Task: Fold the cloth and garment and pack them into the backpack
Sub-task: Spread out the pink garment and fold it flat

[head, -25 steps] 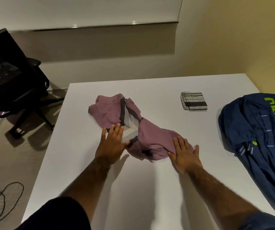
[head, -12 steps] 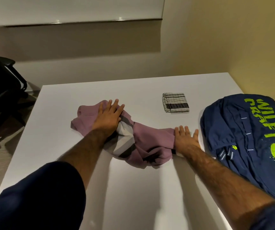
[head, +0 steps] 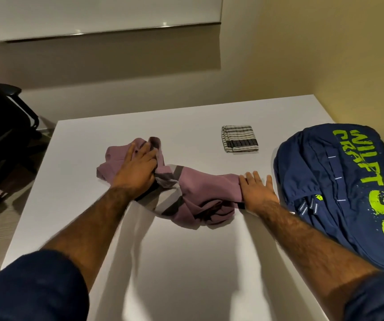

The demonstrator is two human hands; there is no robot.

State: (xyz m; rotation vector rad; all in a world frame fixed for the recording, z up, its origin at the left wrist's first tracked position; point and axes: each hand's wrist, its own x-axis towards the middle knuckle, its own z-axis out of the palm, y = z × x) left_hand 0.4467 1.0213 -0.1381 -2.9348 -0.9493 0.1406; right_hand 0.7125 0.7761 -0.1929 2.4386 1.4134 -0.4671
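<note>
Creases across limp mauve garment [head: 200, 188]; striped cloth [head: 239, 141] folded square.

Single head-worn wide-angle view, looking forward and down from above, close over the white surface [head: 186, 262], both forearms reaching in from below

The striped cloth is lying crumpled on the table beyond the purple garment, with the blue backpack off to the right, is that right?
Not quite. The head view shows the striped cloth folded into a neat square, not crumpled. It does lie on the table beyond the purple garment, with the blue backpack off to the right.
</note>
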